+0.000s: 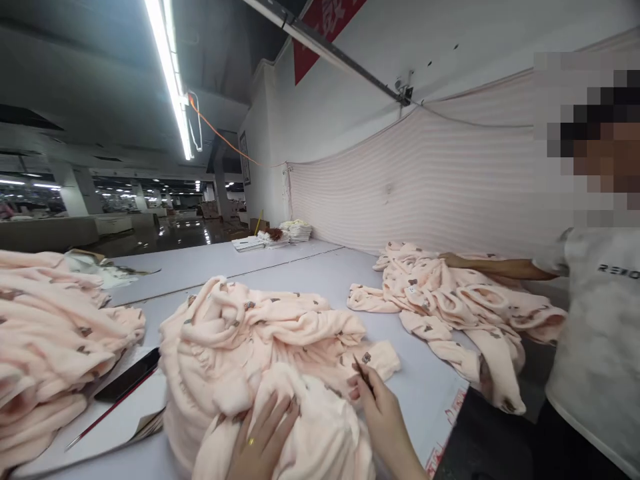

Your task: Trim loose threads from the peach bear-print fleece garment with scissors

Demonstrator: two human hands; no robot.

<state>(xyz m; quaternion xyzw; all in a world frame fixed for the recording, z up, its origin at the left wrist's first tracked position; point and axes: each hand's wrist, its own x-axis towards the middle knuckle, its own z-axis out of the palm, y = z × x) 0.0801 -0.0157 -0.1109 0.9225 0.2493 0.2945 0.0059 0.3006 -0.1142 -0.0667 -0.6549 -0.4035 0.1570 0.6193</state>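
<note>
Pink fleece garment (pixel 300 327) lies bunched on the pale table (pixel 180 263), the left hand (pixel 264 433) on it with fingers spread, a similar heap (pixel 45 333) crowding its left and another pile (pixel 440 287), under a co-worker's hand (pixel 451 260), to its right. Paper (pixel 125 427), a black phone (pixel 129 377) and a thin red pen (pixel 113 407) fill the gap before the left heap. A small dark tool (pixel 361 370) is clamped in the right hand (pixel 377 397).

A striped cloth (pixel 400 173) hangs below a red banner (pixel 333 20).
</note>
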